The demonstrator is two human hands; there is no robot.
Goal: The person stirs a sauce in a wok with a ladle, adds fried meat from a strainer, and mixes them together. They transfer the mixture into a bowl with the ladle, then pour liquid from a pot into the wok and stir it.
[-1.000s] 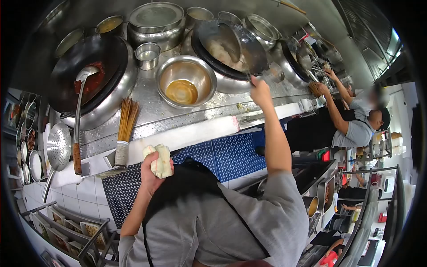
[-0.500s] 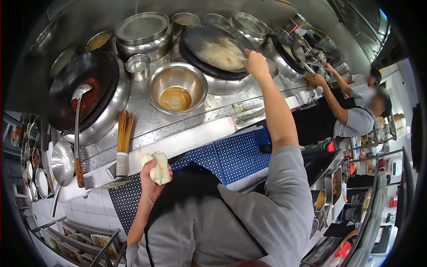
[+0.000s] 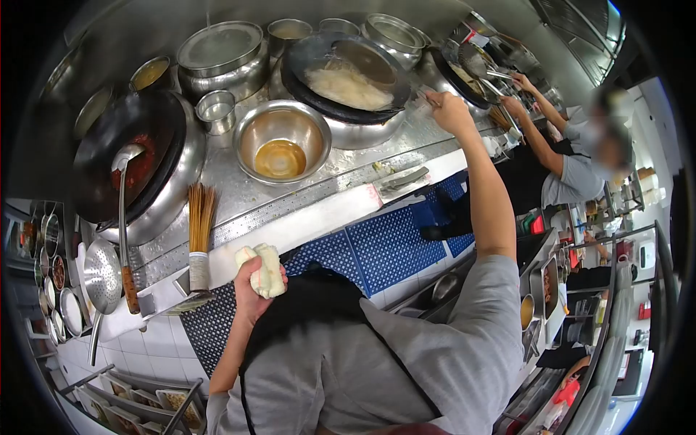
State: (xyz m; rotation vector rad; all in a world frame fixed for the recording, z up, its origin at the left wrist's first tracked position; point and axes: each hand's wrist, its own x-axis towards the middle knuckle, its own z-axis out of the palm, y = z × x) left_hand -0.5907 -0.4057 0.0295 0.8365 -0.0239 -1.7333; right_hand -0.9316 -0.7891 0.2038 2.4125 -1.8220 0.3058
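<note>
My left hand (image 3: pixel 254 290) is closed around a folded pale cloth (image 3: pixel 267 271), held in front of the black apron. My right hand (image 3: pixel 449 114) reaches over the range, just right of the middle wok (image 3: pixel 301 81). Its fingers are curled together at a small greyish part that I cannot make out. Pale, frothy food (image 3: pixel 349 85) lies in that wok, with dark liquid behind it. Nearer to me stands a steel bowl (image 3: pixel 243 138) with some yellowish liquid at its bottom. A ladle (image 3: pixel 125 217) rests in the left wok (image 3: pixel 90 159), its bowl in red sauce.
A bamboo brush (image 3: pixel 201 225) stands at the counter's front edge, and a perforated skimmer (image 3: pixel 103 275) hangs over it at the left. Lidded steel pots (image 3: pixel 221 49) line the back. At the right, a co-worker (image 3: pixel 573 170) handles utensils over another wok (image 3: pixel 464 87).
My right hand has moved right, away from the middle wok's rim. The froth in that wok covers less area. My left hand keeps the cloth. The co-worker's hands have shifted slightly.
</note>
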